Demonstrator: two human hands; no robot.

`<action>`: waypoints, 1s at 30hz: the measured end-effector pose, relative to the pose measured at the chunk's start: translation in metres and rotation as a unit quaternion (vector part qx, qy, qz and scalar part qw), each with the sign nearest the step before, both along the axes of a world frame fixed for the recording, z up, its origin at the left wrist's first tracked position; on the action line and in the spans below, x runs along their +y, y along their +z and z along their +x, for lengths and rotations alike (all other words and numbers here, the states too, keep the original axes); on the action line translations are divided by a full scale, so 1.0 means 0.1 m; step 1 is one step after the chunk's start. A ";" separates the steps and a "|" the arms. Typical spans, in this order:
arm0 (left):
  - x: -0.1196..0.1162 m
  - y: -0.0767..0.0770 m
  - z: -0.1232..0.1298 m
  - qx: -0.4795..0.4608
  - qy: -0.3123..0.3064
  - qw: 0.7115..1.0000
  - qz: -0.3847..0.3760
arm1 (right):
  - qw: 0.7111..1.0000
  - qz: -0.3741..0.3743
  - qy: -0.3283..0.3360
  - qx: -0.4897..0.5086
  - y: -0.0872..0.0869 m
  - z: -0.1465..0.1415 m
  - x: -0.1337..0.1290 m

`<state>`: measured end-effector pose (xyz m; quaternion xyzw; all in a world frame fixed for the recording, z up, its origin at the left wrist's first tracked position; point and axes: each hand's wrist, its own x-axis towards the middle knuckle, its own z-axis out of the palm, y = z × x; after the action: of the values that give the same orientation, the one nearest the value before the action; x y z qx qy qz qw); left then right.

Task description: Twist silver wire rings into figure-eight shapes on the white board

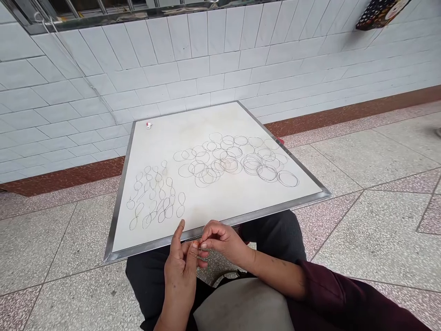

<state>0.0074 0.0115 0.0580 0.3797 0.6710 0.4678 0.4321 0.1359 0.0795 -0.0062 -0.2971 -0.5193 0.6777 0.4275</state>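
My left hand [183, 264] and my right hand [220, 241] meet just over the near edge of a white table [179, 128]. The left thumb presses against the bent fingers while its index finger points up. With thumb and forefinger my right hand pinches right beside the left thumb tip. Whatever lies between the fingertips is too small to make out. Many thin dark wire rings [288, 178] lie overlapping across the middle and right of the table. Several figure-eight wire loops [181, 204], twisted at the waist, are spread at the left, near my left hand.
A metal rim [220, 224] edges the table. At its far left corner sits a small red and white object [149, 125]. Behind stands a white tiled wall [193, 59] with a hanging cord [91, 85]. A dark patterned cloth item [381, 14] hangs at upper right.
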 end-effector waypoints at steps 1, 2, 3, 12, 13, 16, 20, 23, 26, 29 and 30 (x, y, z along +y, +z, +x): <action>-0.01 -0.01 0.00 0.004 0.001 1.000 0.004 | 1.000 -0.005 0.001 0.001 0.00 0.00 0.00; -0.01 -0.02 0.00 0.009 0.004 1.000 0.008 | 1.000 -0.016 0.005 0.005 0.00 -0.01 0.00; -0.01 -0.03 0.00 0.014 0.005 1.000 0.012 | 0.999 -0.030 0.010 0.011 0.00 -0.01 0.00; -0.02 -0.13 0.01 0.119 -0.018 0.992 0.033 | 0.994 -0.106 0.035 0.024 0.00 -0.05 -0.01; -0.02 -0.14 0.01 0.142 -0.020 0.989 0.033 | 0.993 -0.113 0.026 0.021 0.01 -0.06 -0.02; -0.03 -0.20 0.00 0.207 -0.034 0.977 0.029 | 0.989 -0.147 0.015 0.021 0.04 -0.09 -0.03; -0.03 -0.29 -0.04 0.264 -0.054 0.962 0.032 | 0.982 -0.185 0.011 0.041 0.09 -0.10 -0.04; -0.03 -0.31 -0.06 0.275 -0.056 0.959 0.039 | 0.978 -0.200 0.004 0.050 0.12 -0.11 -0.03; -0.02 -0.30 -0.06 0.258 -0.058 0.963 0.047 | 0.978 -0.199 -0.002 0.055 0.13 -0.11 -0.02; -0.01 -0.30 -0.06 0.229 -0.051 0.971 0.046 | 0.978 -0.199 -0.002 0.059 0.13 -0.10 -0.01; -0.01 -0.30 -0.07 0.226 -0.051 0.972 0.046 | 0.978 -0.200 0.000 0.058 0.13 -0.10 0.00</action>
<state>0.0006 0.0109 0.0275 0.5288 0.7088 0.3779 0.2742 0.1257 0.0792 0.0065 -0.3368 -0.3479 0.7840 0.3884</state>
